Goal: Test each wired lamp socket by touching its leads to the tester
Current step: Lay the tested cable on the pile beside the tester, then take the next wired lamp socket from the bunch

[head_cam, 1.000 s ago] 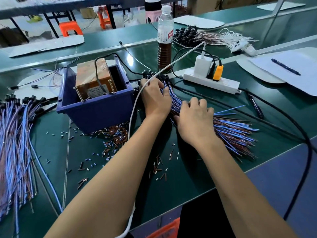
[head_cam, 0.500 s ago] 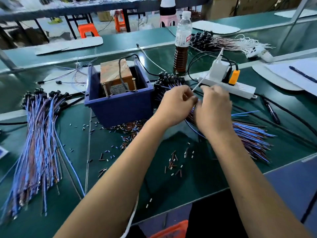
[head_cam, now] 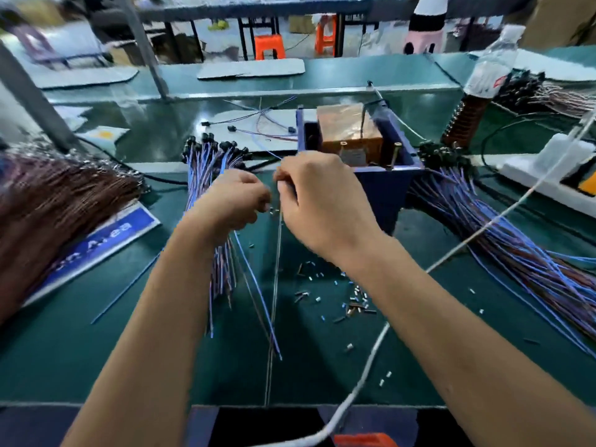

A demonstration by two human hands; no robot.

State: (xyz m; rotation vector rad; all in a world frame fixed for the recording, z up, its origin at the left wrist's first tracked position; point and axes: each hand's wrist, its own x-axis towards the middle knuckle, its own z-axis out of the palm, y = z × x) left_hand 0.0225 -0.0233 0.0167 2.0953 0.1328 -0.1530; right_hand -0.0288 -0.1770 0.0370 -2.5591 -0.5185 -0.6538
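My left hand and my right hand are raised close together just left of the tester, a copper-wound transformer with brass posts in a blue box. Both hands have curled fingers and pinch the thin blue and brown leads of one wired socket, which hang down toward me. The socket itself is hidden in my fingers. A bundle of black sockets with blue leads lies behind my left hand. A second, larger bundle fans out to the right of the box.
A thick brown wire bundle lies at far left over a blue sign. Cut insulation bits litter the green mat. A white cable crosses my right forearm toward a power strip. A bottle stands at back right.
My view swung left. Both hands left the right-hand bundle, came together and moved left past the blue box, now holding one pair of leads up in front of the left bundle.
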